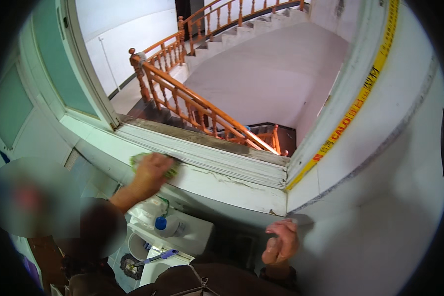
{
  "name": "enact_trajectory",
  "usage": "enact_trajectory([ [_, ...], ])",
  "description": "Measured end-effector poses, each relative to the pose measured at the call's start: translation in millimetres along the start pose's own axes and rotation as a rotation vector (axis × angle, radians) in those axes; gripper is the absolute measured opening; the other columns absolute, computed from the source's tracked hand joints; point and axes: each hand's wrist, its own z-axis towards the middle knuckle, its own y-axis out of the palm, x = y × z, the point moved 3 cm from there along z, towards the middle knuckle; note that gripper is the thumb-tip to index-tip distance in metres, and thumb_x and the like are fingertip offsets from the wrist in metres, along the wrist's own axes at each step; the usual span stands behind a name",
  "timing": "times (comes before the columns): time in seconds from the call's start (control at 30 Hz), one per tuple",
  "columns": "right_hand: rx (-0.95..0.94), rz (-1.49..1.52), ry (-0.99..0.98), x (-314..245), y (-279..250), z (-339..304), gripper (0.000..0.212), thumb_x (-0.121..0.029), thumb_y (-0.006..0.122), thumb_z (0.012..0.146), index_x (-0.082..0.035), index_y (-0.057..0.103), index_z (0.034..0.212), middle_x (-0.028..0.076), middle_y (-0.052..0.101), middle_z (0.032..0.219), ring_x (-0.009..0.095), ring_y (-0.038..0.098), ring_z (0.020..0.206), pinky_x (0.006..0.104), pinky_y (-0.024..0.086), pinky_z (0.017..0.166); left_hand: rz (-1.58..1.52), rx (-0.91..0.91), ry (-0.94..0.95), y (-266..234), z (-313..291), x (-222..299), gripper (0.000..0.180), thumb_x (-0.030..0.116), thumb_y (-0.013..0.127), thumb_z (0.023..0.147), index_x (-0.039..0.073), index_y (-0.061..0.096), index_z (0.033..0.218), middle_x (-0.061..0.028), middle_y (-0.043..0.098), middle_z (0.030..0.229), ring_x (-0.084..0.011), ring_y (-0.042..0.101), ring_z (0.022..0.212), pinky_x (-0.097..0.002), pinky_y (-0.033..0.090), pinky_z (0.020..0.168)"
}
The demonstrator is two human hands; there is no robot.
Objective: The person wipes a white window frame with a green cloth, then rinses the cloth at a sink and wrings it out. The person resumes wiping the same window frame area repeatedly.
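Observation:
My left hand (149, 173) is closed over a green cloth or pad (171, 170), pressed on the white window sill (222, 186) beside the sliding track (202, 150). The palm hides most of the pad. My right hand (281, 241) hangs apart from the sill's right end, near the wall, its fingers loosely curled with nothing between them. Below the sill, a white bottle with a blue cap (170, 226) rests on a white toilet cistern (200, 232). Thin cracks or dirt lines run along the sill right of my left hand.
At left stands a window sash (66, 59) with greenish glass. Yellow printed tape (352, 111) runs up the right frame. Beyond the opening is a staircase with an orange wooden railing (192, 101). Low down are a white bucket (137, 245) and a purple-handled brush (166, 254).

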Motion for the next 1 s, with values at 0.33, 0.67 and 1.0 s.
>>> enact_trajectory([
  [0.33, -0.092, 0.165, -0.164, -43.1, 6.8, 17.0, 0.021, -0.013, 0.061, 0.091, 0.000, 0.059, 0.108, 0.015, 0.063, 0.092, 0.026, 0.060, 0.065, 0.0378, 0.051, 0.055, -0.292, 0.093, 0.336, 69.4, 123.3, 248.6, 0.023, 0.012, 0.069, 0.068, 0.010, 0.064, 0.091, -0.0053, 0.056, 0.098, -0.0271, 0.052, 0.095, -0.0392, 0.046, 0.078],
  [0.67, -0.088, 0.205, -0.173, -48.0, -5.1, 21.6, 0.030, -0.005, 0.072, 0.079, -0.003, 0.063, 0.109, 0.010, 0.064, 0.096, 0.025, 0.064, 0.068, 0.0344, 0.057, 0.060, -0.750, 0.144, 0.339, 12.0, 91.6, 200.4, 0.043, -0.007, 0.063, 0.062, 0.006, 0.069, 0.102, -0.0092, 0.063, 0.097, -0.0328, 0.058, 0.091, -0.0437, 0.051, 0.078],
  [1.0, -0.096, 0.177, -0.101, -35.1, 6.4, 17.7, 0.029, -0.001, 0.072, 0.076, -0.003, 0.068, 0.105, 0.011, 0.066, 0.089, 0.026, 0.066, 0.069, 0.0354, 0.056, 0.060, -0.419, 0.005, 0.345, 71.8, 113.5, 246.6, 0.044, 0.009, 0.070, 0.064, 0.008, 0.065, 0.107, -0.0068, 0.059, 0.112, -0.0289, 0.056, 0.109, -0.0408, 0.046, 0.091],
])
